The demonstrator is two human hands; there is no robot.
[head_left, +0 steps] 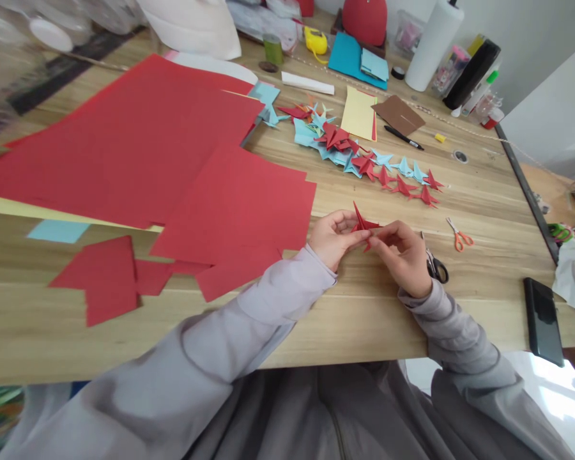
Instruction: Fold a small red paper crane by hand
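Between my two hands, just above the wooden table, is a red folded paper crane (pixel 361 223) with a pointed tip sticking up. My left hand (pixel 334 237) pinches it from the left with thumb and fingers. From the right, the thumb and fingertips of my right hand (pixel 405 257) grip its near edge; the exact fold under them is hidden. Beyond my hands lies a cluster of finished red and light blue paper cranes (pixel 364 163). Black-handled scissors (pixel 438 268) lie partly hidden behind my right hand, and small orange-handled scissors (pixel 461 239) rest farther right.
Large red paper sheets (pixel 172 147) cover the table's left side, with red paper pieces (pixel 110 278) nearer me. At the back are yellow paper (pixel 359 114), brown paper (pixel 398 115), a black pen (pixel 404 137) and a yellow tape measure (pixel 316 41). A phone (pixel 544 319) sits by the right edge.
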